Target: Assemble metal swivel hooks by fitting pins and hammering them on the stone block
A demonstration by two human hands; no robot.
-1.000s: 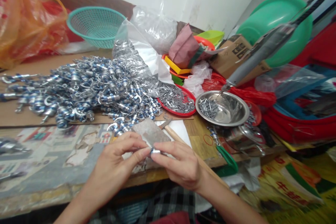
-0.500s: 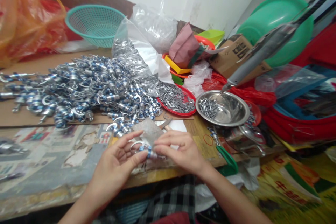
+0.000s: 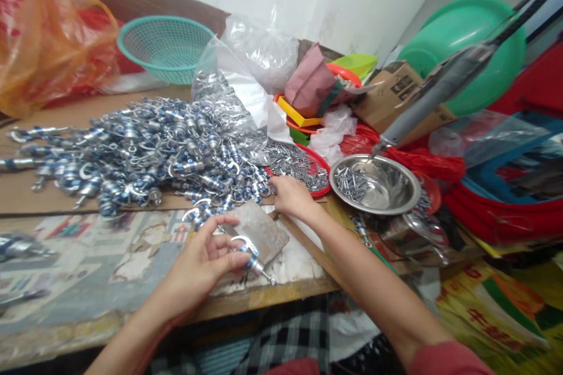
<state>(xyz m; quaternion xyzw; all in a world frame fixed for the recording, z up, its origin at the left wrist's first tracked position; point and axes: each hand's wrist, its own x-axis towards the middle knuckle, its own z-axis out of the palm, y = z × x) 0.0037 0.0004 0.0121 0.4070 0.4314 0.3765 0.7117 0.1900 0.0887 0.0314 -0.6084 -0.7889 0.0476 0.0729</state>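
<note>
My left hand (image 3: pixel 215 258) pinches a blue-and-silver metal fitting with a curved hook (image 3: pixel 251 258) between thumb and fingers. Its thin rod end points down to the right. Beneath and behind it lies a flat grey metal block (image 3: pixel 259 228). My right hand (image 3: pixel 292 194) is at the near left edge of a red plate of small metal parts (image 3: pixel 323 187), beside the pile of similar hooked fittings (image 3: pixel 153 152). Its fingers are bent together, and whatever they hold is hidden. A wooden handle (image 3: pixel 308 241) runs below the right wrist.
A steel bowl with metal pins (image 3: pixel 400 199) stands right of the red plate, under a hanging grey tool (image 3: pixel 422 99). At the back are a teal basket (image 3: pixel 165 64) and plastic bags (image 3: pixel 264 47). Cardboard (image 3: pixel 44 202) lies under the pile.
My right hand has left the fitting and moved forward to the red plate's edge. The fitting stays in my left hand, its rod end now tilted further down.
</note>
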